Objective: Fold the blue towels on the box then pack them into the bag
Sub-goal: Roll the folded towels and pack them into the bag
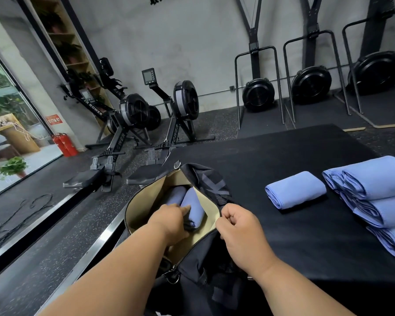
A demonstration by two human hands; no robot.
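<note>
Left hand (172,221) in bag (205,277) (open) — right hand (240,226) pinching rim.

Open black bag (205,270) with tan lining at 6 o'clock, two rolled blue towels (193,207) inside; one folded blue towel (295,189) at 3 o'clock on the black box (271,151); stack of folded towels (379,201) just right of it

two towels (193,207) in bag (137,215), folded towel (295,190) right of it on box (271,151)
</note>
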